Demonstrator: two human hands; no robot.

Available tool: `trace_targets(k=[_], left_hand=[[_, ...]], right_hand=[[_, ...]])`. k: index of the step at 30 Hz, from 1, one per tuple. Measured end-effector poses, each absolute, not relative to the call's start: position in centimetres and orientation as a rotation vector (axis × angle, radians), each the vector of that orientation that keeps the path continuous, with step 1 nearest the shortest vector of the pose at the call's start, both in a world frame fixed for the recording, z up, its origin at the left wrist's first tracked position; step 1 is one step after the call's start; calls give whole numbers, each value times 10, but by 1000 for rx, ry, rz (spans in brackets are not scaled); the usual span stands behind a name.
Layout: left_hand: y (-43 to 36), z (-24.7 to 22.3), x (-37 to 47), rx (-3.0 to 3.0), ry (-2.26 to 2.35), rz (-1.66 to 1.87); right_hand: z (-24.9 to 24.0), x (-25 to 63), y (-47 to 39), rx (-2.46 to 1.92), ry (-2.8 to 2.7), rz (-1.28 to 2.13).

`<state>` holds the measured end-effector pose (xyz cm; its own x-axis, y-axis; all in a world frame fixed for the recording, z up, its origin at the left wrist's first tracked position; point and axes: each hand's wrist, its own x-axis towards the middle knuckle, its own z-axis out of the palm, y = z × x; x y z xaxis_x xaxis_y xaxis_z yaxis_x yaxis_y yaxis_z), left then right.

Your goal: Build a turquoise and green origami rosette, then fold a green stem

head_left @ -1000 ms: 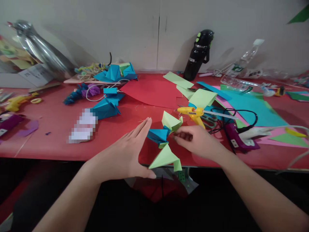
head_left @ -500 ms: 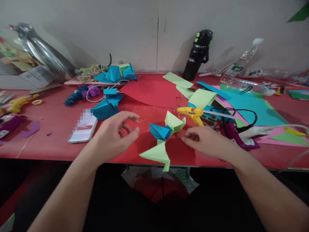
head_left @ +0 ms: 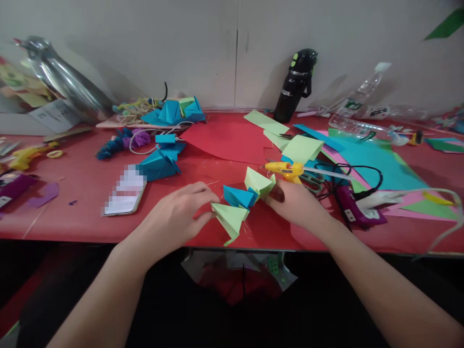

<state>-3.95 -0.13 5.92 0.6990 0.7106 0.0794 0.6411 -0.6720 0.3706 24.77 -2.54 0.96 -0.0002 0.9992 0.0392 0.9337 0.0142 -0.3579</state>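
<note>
In the head view, two pale green folded-paper pieces and a blue one lie in a touching row at the table's front. The thumb and fingers of my left hand (head_left: 183, 212) pinch the left corner of the nearer green folded-paper piece (head_left: 230, 220). Behind that sits the blue folded-paper piece (head_left: 238, 196). My right hand (head_left: 299, 203) has its fingers closed at the right tip of the farther green folded-paper piece (head_left: 258, 182); the fingertips are partly hidden. Just beyond this hand rests a yellow glue gun (head_left: 286, 167).
A phone (head_left: 126, 191) lies left of my left hand, near blue folded paper (head_left: 157, 163). At right are a purple power strip (head_left: 362, 210), cables and coloured sheets (head_left: 380, 164). A black bottle (head_left: 294, 87) and a silver jug (head_left: 68, 77) stand at the back.
My left hand has moved right and down and pinched the nearer green piece, whose front has swung left. My right hand has moved left and up to the farther green piece.
</note>
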Motion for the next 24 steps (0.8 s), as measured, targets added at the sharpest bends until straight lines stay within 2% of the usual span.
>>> trace_targets(k=[4,9,16,22,24], left_hand=[[7,55,-40,2594,1116,385],[20,51,-42,2509,1227,453],[77,40,-48,2517,1262,636],[100,57,-71,2492,1582,666],[102,66,-88,2590,1637,573]], right_hand=[[6,248,-24,-1994,-1977,297],[10,238,-23,-1966,-1963,427],[11,229,-28,-1740,-1893,884],[2,243,-33,-1895,-1924,579],[0,243,-33,-1893,-1916,541]])
